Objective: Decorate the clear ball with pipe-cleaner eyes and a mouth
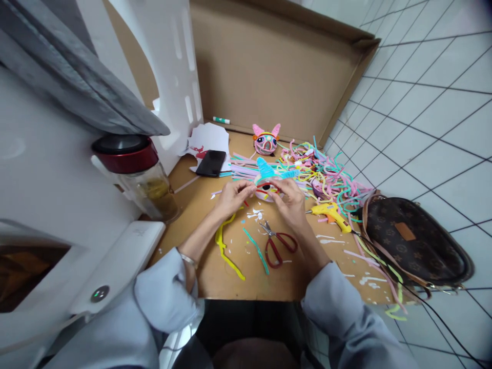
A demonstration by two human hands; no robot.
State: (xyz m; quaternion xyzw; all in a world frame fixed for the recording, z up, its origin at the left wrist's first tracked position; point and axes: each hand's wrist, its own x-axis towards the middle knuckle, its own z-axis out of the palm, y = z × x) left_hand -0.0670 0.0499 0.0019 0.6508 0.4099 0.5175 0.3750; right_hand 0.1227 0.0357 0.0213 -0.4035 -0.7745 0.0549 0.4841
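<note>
Between my two hands is a small animal-head craft (265, 174) with blue pipe-cleaner ears, a white face, a dark eye and a red strip. My left hand (234, 197) pinches at its left side, thumb and forefinger close together. On the other side my right hand (290, 200) grips it with bent fingers, covering part of the face. Just below lie red-handled scissors (277, 243), blades partly apart. A teal pipe cleaner (257, 251) and a bent yellow pipe cleaner (223, 246) rest on the table (238, 289), among white scraps (254, 213).
Behind stands a finished-looking pink-eared head (266, 139). A pipe-cleaner heap (330, 179), yellow glue gun (332, 215) and brown bag (415, 241) occupy the right. A phone (211, 163), paper (209, 137), marker (221, 120) and red-lidded bottle (134, 174) are leftward. Cardboard (277, 72) forms the back wall.
</note>
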